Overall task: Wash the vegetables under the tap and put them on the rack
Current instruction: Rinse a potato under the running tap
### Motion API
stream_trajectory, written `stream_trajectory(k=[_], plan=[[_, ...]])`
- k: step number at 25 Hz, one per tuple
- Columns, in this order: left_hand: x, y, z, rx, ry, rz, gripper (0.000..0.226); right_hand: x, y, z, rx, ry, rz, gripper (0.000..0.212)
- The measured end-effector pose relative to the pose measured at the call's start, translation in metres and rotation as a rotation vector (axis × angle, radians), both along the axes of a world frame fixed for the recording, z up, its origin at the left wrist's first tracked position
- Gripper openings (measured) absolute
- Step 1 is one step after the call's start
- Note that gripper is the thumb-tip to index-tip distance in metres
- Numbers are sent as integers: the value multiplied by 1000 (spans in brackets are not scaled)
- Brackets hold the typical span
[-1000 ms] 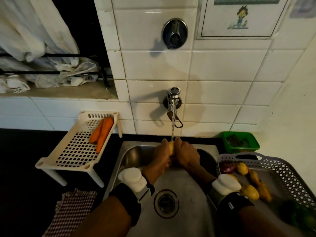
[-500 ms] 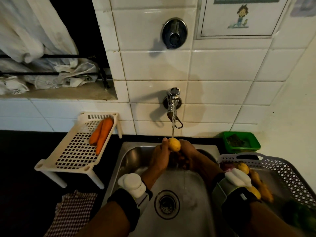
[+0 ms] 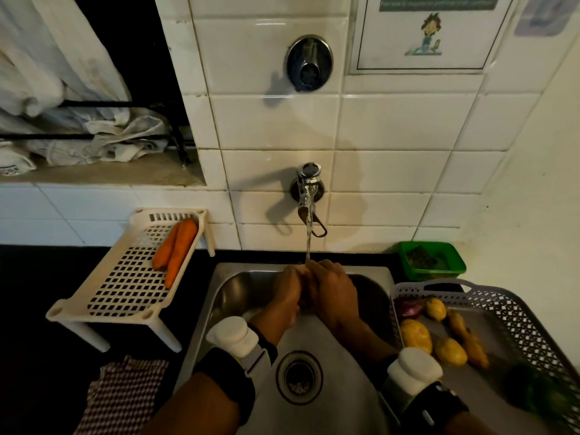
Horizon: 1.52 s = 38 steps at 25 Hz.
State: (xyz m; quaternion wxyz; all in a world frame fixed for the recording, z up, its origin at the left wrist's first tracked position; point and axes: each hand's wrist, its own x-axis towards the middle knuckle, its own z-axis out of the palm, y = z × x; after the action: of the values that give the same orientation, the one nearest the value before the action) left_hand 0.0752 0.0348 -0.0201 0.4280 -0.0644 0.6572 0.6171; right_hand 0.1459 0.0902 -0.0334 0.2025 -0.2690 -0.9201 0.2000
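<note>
Both the left hand (image 3: 287,296) and right hand (image 3: 332,293) cup a mostly hidden, wet vegetable under the chrome wall tap (image 3: 309,189); slippery, it risks dropping into the steel sink (image 3: 238,287).

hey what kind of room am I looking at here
Most likely a home kitchen: a steel sink under a running wall tap, a drying rack holding carrots, and a basket of vegetables.

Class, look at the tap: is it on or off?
On. A stream of water falls from the tap onto both hands over the sink.
</note>
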Motion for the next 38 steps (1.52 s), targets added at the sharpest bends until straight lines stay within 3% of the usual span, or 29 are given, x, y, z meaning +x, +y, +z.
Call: stream_trajectory(k=[3, 6, 10, 13, 16, 20, 24, 27, 31, 38], plan=[[-1, 5, -8, 92, -40, 14, 26, 4, 1, -10, -180, 174, 40, 31], [0, 14, -17, 21, 75, 91, 34, -9, 7, 1, -573, 323, -148, 19], [10, 7, -17, -179, 336, -14, 42, -26, 23, 20, -859, 256, -304, 16], [9, -8, -20, -335, 506, -167, 47, -21, 29, -5, -1042, 217, -412, 17], [-3, -30, -16, -415, 583, -268, 58, -4, 11, -38, -1004, 124, -463, 16], [-34, -77, 23, -430, 920, -233, 48, 11, -21, -46, -972, -171, -226, 15], [-75, -137, 70, -513, 1181, -145, 41, -13, -44, -40, -871, -157, -50, 14], [-112, -185, 73, -649, 1143, -107, 43, -27, -53, -34, -830, -77, 33, 15], [-137, -221, 52, -775, 1080, -238, 28, -30, -53, -30, -727, -80, 63, 13], [-131, -213, 51, -740, 1148, -219, 24, -15, -54, -17, -651, -120, 86, 13]])
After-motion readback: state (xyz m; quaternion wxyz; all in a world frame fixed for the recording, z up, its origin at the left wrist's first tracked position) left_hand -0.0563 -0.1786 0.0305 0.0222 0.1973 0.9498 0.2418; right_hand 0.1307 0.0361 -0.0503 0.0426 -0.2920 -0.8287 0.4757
